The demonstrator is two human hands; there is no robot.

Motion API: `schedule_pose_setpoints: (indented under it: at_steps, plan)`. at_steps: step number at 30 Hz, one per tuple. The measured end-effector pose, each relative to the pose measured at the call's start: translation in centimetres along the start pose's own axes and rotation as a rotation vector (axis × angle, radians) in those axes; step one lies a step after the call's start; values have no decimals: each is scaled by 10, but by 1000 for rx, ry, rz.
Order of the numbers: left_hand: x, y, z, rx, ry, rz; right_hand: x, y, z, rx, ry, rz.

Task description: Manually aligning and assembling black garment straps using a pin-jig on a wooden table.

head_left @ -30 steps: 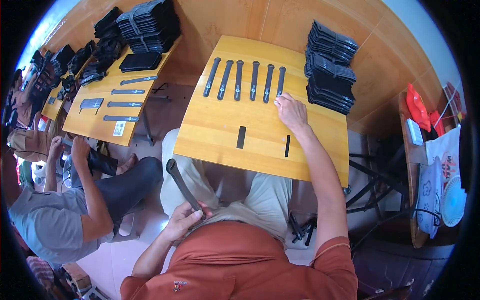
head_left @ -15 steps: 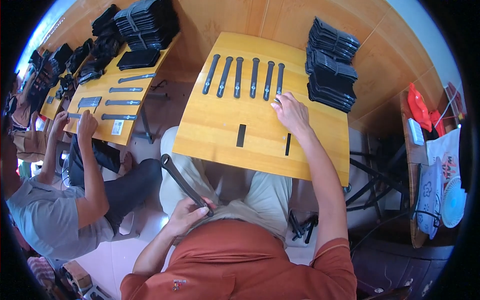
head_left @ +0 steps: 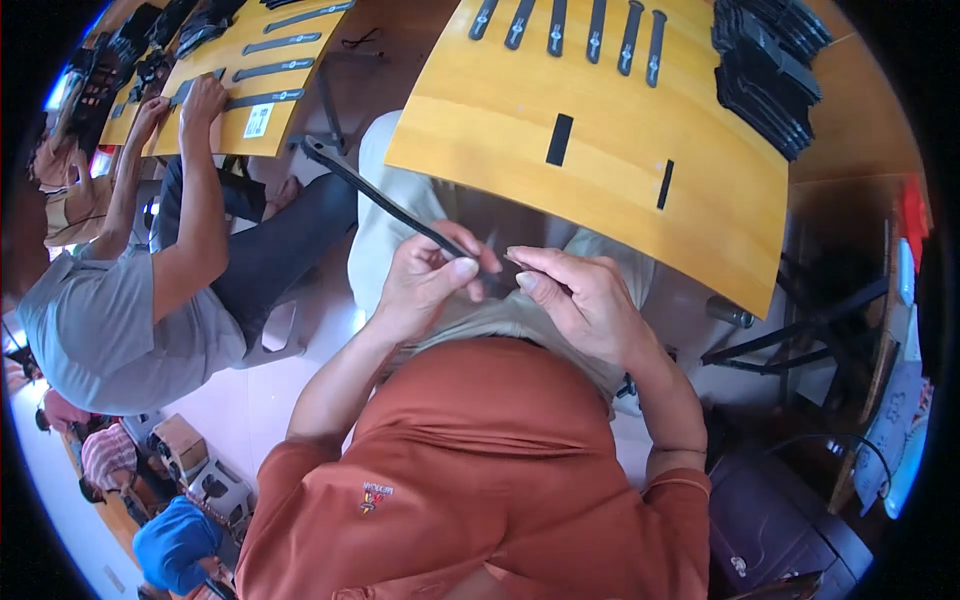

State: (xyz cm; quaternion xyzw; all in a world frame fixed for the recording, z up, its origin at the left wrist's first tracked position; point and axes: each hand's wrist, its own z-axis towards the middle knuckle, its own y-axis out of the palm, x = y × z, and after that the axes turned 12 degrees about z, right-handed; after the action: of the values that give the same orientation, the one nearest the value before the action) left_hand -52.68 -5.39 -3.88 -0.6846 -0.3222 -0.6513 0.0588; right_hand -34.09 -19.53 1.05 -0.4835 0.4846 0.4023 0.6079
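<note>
Left hand (head_left: 425,275): grip closed on a dark strap (head_left: 385,208), thumb and fingers pinching it close to its near end. The rest slants up and left over the pale trousers (head_left: 370,270), its broad looped end hanging free. Right hand (head_left: 580,295): thumb against forefinger just opposite, apart from the left; cannot tell whether a small piece sits between the tips.

Step reads as fingertip work at the strap's near end. Best done with the left pinch short and firm, the strap flat and untwisted, the right coming in square. A long free length may swing; forearms low should calm it.

Outward: near edge of the worktop (head_left: 590,130) runs just past the fingers, over the knees; lift before crossing it. Looped end points between the worktop's left corner and a co-worker's dark-clad leg (head_left: 300,230), so sideways sweeps are risky there. Open room lies over the lap and on the bare wood between two black strips (head_left: 560,140) and the row of six straps (head_left: 595,30). Folded stack (head_left: 775,85) bounds the right.
</note>
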Motion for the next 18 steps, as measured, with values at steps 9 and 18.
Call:
schedule_pose_setpoints:
  at_steps: [9, 18]
  plan:
    - [-1, 0, -8, -31, 11, -32, 0, 15, -13, -2, 48, 31]
    - [-3, -2, -10, -43, 73, -40, 5, 21, -14, 5, -22, -18]
